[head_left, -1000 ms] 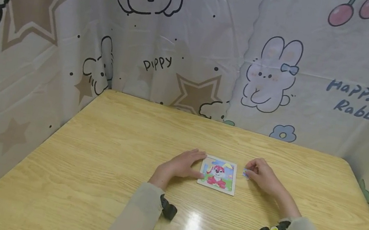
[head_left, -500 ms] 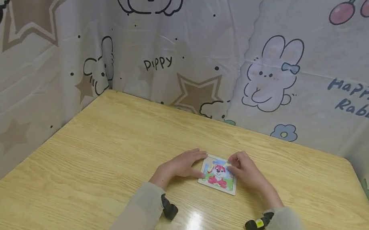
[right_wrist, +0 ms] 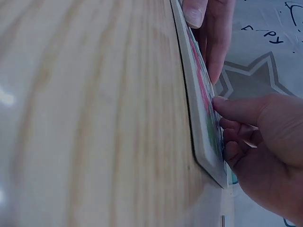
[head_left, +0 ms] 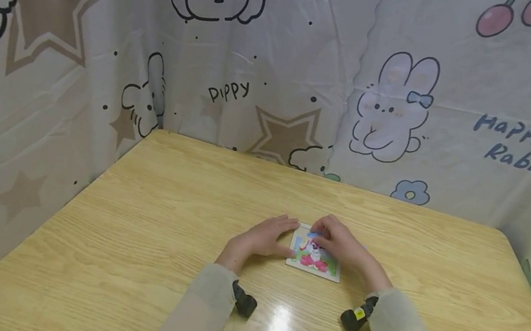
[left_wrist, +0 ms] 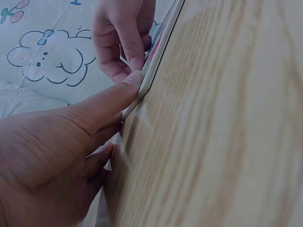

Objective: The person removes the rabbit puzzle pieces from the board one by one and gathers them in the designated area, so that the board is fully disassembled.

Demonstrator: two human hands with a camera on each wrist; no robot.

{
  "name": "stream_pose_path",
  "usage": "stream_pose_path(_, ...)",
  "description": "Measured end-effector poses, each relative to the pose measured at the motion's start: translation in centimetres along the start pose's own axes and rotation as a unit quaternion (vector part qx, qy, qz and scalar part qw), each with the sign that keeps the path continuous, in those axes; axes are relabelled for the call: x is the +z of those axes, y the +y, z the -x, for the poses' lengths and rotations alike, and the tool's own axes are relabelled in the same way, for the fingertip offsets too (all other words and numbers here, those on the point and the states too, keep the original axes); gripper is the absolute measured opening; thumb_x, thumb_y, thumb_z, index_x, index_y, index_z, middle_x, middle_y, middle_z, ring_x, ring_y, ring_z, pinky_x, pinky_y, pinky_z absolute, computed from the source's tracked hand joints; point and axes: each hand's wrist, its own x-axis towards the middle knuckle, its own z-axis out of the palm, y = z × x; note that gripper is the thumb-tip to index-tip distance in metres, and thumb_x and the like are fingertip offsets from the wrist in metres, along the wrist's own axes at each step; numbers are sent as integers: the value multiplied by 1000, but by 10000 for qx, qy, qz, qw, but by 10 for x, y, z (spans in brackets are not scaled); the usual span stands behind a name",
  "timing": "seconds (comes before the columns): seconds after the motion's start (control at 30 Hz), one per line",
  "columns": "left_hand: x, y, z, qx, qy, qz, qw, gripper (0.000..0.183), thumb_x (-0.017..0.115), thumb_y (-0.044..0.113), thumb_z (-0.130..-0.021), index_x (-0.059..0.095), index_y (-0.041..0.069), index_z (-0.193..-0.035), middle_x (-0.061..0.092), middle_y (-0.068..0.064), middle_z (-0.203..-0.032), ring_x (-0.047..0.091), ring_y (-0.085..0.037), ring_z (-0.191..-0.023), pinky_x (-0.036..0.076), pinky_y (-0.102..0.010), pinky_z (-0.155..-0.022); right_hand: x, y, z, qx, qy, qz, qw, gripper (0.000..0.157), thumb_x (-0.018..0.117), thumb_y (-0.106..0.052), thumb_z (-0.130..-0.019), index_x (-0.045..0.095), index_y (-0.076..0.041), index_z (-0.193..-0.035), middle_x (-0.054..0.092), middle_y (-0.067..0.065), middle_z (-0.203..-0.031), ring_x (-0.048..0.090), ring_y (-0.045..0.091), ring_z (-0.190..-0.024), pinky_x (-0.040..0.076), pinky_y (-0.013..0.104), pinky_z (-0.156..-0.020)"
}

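A framed jigsaw puzzle (head_left: pixel 313 262) with a pink and white cartoon animal lies flat on the table. My left hand (head_left: pixel 261 238) rests along its left side; the thumb presses on the rim and the other fingers reach to the far left corner. Over the upper part of the picture, my right hand (head_left: pixel 343 246) has thumb and fingertips bunched on a small puzzle piece, mostly hidden by the fingers. In the right wrist view the right thumb (right_wrist: pixel 236 109) meets the puzzle's surface. The left wrist view shows the left thumb (left_wrist: pixel 113 97) against the frame's edge.
A bit of blue (head_left: pixel 365 248) shows on the table just right of my right hand, mostly covered. The wooden table (head_left: pixel 172 220) ends at a printed curtain (head_left: pixel 262 59) behind and at the sides. A black camera sits on each wrist.
My right hand has moved left from beside the puzzle, where it pinched a small blue piece, to over its upper part. The left hand has stayed at the left edge.
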Motion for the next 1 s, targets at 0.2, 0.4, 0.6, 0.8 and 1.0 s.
stream_pose_path(0.2,-1,2,0,86,29,-23,10000,72,67,40,-91,36,17,-152,30,-1,-162,17,-24,-154,18,-46,-127,-1,-3,-4,-219,-109,191,9995,13,57,0,-95,62,1,-107,57,14,-103,59,24,-100,53,36,-90)
stream_pose_path(0.4,0,-1,-2,101,31,-58,9999,73,68,41,-91,36,18,-152,30,0,-162,17,-24,-154,19,-45,-127,-1,-8,-5,-174,-113,337,9992,12,58,-1,-94,61,0,-106,57,13,-103,57,23,-98,53,38,-89)
stream_pose_path(0.6,1,0,-2,64,41,-80,9999,73,67,42,-91,36,18,-152,30,-1,-162,18,-24,-154,19,-46,-126,2,-12,-5,-308,140,781,9964,11,62,1,-92,63,-2,-102,58,10,-102,51,27,-103,48,43,-93)
stream_pose_path(0.8,0,-1,-2,7,17,-47,10000,73,67,42,-91,35,21,-153,29,1,-163,16,-22,-154,19,-45,-127,3,-12,-5,-399,249,1015,9937,11,64,1,-90,64,-3,-100,59,9,-101,48,25,-99,46,41,-90)
stream_pose_path(1.0,1,-1,-1,58,20,36,10000,73,67,41,-91,36,18,-152,29,-1,-162,16,-24,-154,18,-45,-127,3,-13,-2,-224,371,689,9967,15,63,2,-91,61,0,-105,56,13,-104,54,30,-105,50,47,-94)
